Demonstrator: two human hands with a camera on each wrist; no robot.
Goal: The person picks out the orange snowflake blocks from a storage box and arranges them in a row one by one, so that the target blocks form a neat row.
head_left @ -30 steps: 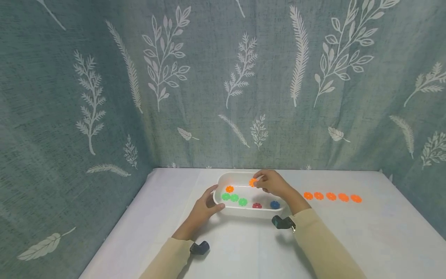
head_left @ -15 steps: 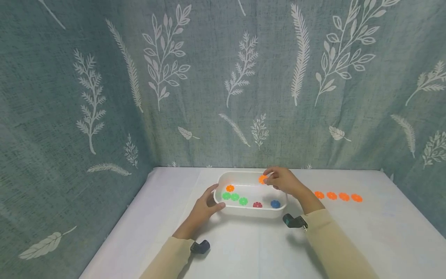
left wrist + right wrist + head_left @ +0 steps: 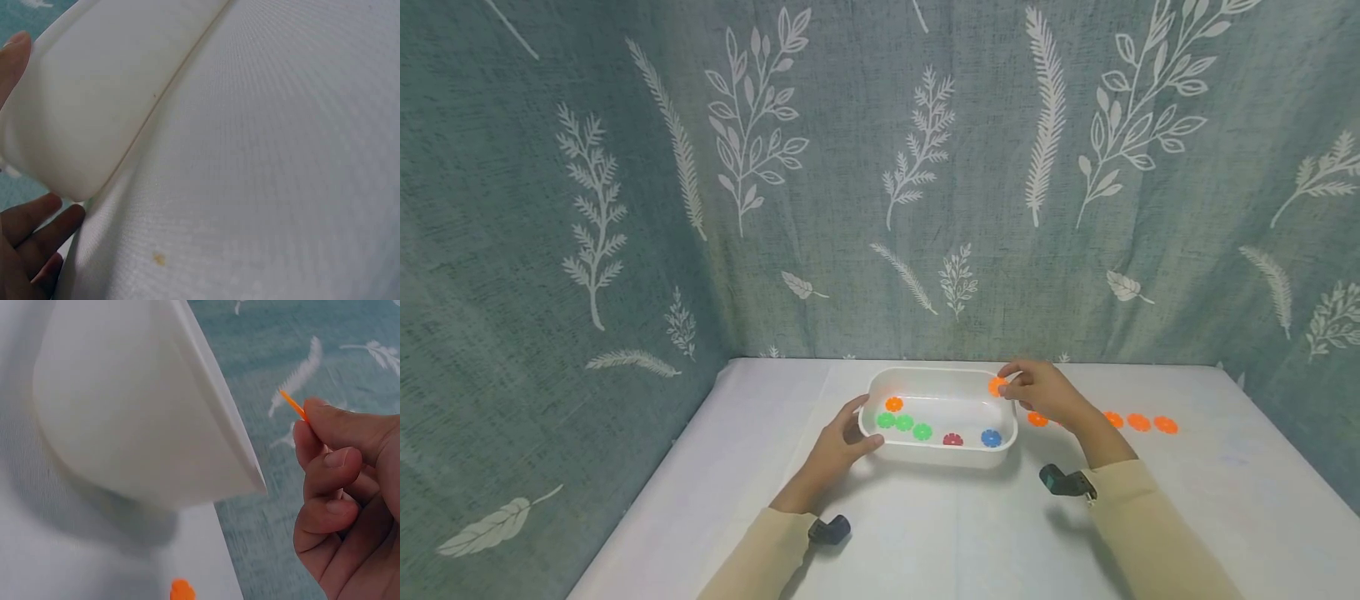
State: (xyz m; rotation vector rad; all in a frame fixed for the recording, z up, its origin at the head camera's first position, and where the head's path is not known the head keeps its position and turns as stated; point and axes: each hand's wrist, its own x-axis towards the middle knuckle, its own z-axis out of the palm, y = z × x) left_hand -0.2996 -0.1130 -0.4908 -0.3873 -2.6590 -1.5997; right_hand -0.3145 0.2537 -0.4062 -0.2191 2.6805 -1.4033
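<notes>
My left hand [image 3: 835,450] grips the left end of a white plastic tub [image 3: 925,454], its thumb at the front rim and fingers round the far corner. With thumb and forefinger my right hand [image 3: 1041,392] pinches an orange flower-shaped disc [image 3: 997,387] above the tub's right end. Edge-on in the right wrist view, the thin disc [image 3: 292,404] is level with the tub's upper part. Inside the tub lie another orange disc [image 3: 893,404], three green discs [image 3: 905,423], a red disc [image 3: 952,440] and a blue disc [image 3: 991,438].
Right of the tub, a row of several orange discs [image 3: 1138,422] lies on the white-covered table [image 3: 917,533]; my right wrist hides part of it. A green leaf-patterned curtain [image 3: 850,183] stands behind the table and along its sides.
My right hand has carried the pinched orange disc rightward, from over the tub's middle to its right end. The left hand and the tub stay in place.
</notes>
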